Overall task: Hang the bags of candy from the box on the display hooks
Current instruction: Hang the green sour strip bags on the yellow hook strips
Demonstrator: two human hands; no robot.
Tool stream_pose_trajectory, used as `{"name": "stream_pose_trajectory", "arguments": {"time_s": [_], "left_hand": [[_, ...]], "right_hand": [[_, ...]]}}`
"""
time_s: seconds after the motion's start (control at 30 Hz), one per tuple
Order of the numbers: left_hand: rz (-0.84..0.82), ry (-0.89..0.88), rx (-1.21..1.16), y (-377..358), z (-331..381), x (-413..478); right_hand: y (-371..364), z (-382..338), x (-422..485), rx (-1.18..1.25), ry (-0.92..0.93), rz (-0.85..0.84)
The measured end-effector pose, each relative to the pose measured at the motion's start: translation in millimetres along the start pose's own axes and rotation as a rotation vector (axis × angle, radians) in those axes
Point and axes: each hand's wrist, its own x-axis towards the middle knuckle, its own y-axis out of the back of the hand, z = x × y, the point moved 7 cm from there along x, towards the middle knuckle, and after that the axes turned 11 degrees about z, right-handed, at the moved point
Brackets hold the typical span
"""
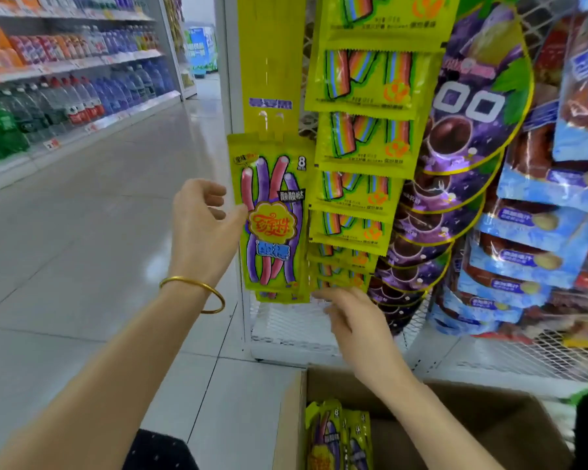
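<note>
A yellow-green candy bag (pixel 272 218), printed with pink and purple ropes, an orange flower logo and an "8", hangs on the hook (pixel 269 123) of a yellow strip (pixel 269 62). At its 9 o'clock, the left hand (pixel 197 225) is loosely curled, thumb tip on the edge. At 5 o'clock, the right hand (pixel 350 320) reaches the bottom corner; blur hides whether it pinches. Matching bags (pixel 336 435) stand in the box (pixel 489 418) at 6 o'clock.
</note>
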Motion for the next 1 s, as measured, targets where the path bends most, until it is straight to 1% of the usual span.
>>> {"name": "stream_pose_trajectory", "arguments": {"time_s": [0.07,0.17,0.23,0.3,0.37,0.43,0.5,0.6,0.7,0.77,0.87,1.0], "left_hand": [[-0.134,0.053,0.035,-14.6,-11.0,-32.8],[-0.407,0.204,0.113,-40.3,-35.9,-86.5],[-0.572,0.243,0.151,-52.9,-48.3,-114.5],[-0.653,0.265,0.153,-58.7,-56.1,-128.8],[-0.674,0.314,0.142,-61.0,-64.0,-132.6],[-0.681,0.348,0.139,-62.7,-69.7,-132.1],[-0.690,0.355,0.142,-65.3,-73.0,-129.8],[-0.699,0.371,0.141,-70.1,-76.6,-127.3],[-0.713,0.388,0.130,-73.5,-79.6,-128.2],[-0.727,0.382,0.135,-74.4,-80.6,-128.9],[-0.743,0.380,0.138,-74.7,-81.9,-128.4],[-0.743,0.400,0.153,-74.2,-86.3,-126.7]], "right_hand": [[-8.0,48.7,-16.8,-0.041,-0.152,-0.085],[-33.4,133.4,-55.6,-0.103,-0.467,-0.277],[-52.7,178.1,-88.8,-0.155,-0.649,-0.381],[-70.0,206.0,-120.7,-0.157,-0.768,-0.425],[-87.0,217.5,-147.3,-0.138,-0.858,-0.455],[-103.6,221.5,-167.7,-0.143,-0.895,-0.498],[-114.8,223.4,-181.3,-0.149,-0.958,-0.502],[-124.8,227.5,-191.7,-0.123,-1.065,-0.394],[-123.3,233.1,-193.8,-0.152,-1.098,-0.208],[-126.2,236.1,-195.9,-0.135,-1.124,-0.168],[-131.2,239.6,-197.4,-0.133,-1.177,-0.183],[-136.0,239.5,-190.2,-0.350,-1.088,-0.295]]}}
